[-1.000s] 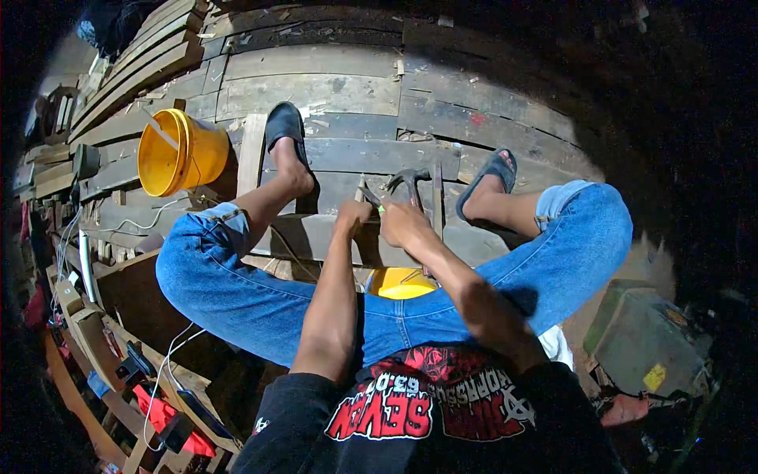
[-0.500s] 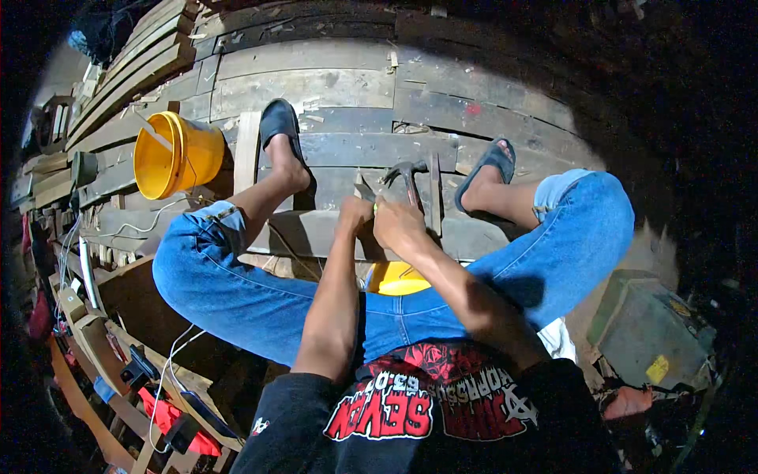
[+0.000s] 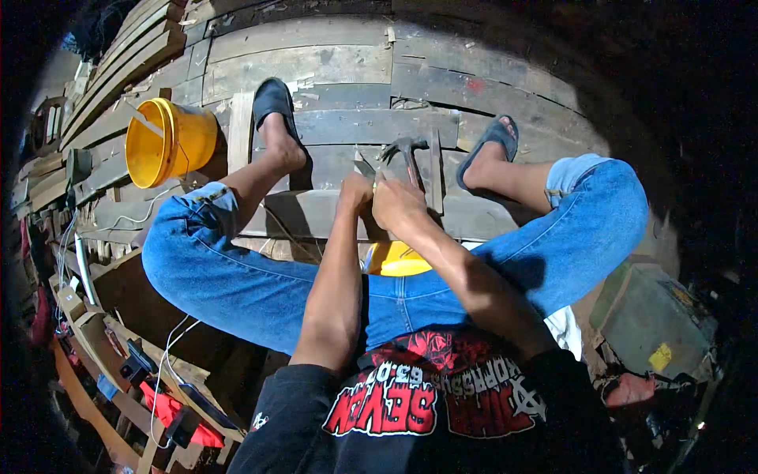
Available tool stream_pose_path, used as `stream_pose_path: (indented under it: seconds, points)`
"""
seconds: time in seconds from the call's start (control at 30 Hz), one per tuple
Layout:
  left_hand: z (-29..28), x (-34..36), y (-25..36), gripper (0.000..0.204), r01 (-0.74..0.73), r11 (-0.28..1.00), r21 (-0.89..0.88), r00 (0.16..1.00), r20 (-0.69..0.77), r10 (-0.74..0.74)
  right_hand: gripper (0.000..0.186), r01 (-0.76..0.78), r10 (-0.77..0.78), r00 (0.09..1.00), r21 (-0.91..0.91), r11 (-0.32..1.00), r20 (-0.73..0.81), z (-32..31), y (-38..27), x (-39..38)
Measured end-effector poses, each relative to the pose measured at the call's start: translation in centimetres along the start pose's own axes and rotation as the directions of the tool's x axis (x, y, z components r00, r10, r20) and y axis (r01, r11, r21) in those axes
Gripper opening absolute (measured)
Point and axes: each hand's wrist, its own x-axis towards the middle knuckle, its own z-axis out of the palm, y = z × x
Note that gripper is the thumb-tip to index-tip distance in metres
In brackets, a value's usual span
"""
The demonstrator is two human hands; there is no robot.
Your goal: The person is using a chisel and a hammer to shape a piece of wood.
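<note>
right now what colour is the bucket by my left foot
The bucket is yellow, clearest in the head view.

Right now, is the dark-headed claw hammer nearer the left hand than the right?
No, the hammer is beside the right hand, farther from the left hand.

Left hand (image 3: 356,193) and right hand (image 3: 397,204): fingers mostly hidden, turned away from the camera; grip cannot be determined. Thin piece (image 3: 364,167) ahead of them: near end concealed by the hands; too small to identify. Hammer (image 3: 406,148): lower end of handle concealed by the right hand. Lower bucket (image 3: 392,261): largely covered by jeans (image 3: 229,276) and right forearm (image 3: 454,258). Shirt (image 3: 438,379): cut off by the lower edge. Box (image 3: 651,324): outer side lost in shadow.
</note>
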Motion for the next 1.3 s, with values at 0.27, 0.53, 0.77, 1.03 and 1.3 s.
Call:
stream_pose_path:
  seconds: [0.27, 0.53, 0.77, 1.03, 1.3]
  points:
    - [0.6, -1.2, 1.1, 0.027, 0.049, 0.991, -0.121, 0.998, -0.019, -0.052, 0.029, -0.058, 0.059, 0.998, -0.052, 0.997, 0.014, 1.9, 1.7, 2.6]
    - [1.8, 0.7, -0.1, 0.028, -0.091, 0.968, -0.235, 0.996, -0.020, 0.089, 0.039, 0.190, -0.149, 0.968, 0.197, 0.962, -0.203, -1.5, 5.6, 6.6]
    - [-0.7, 0.7, -0.2, 0.076, 0.412, 0.585, -0.698, 0.910, 0.291, -0.294, 0.049, -0.109, 0.096, 0.990, 0.123, 0.986, 0.106, -5.0, 4.6, 3.4]
    - [-4.0, -3.4, 2.1, 0.065, 0.246, 0.791, -0.561, 0.927, -0.102, -0.360, 0.044, -0.063, 0.057, 0.998, 0.164, 0.984, 0.038, -3.1, 3.9, 1.9]
    - [-3.0, -3.1, 2.5, 0.055, 0.176, 0.779, -0.602, 0.910, -0.202, -0.363, 0.042, 0.037, -0.046, 0.997, 0.146, 0.989, 0.056, -0.9, 3.0, 1.7]
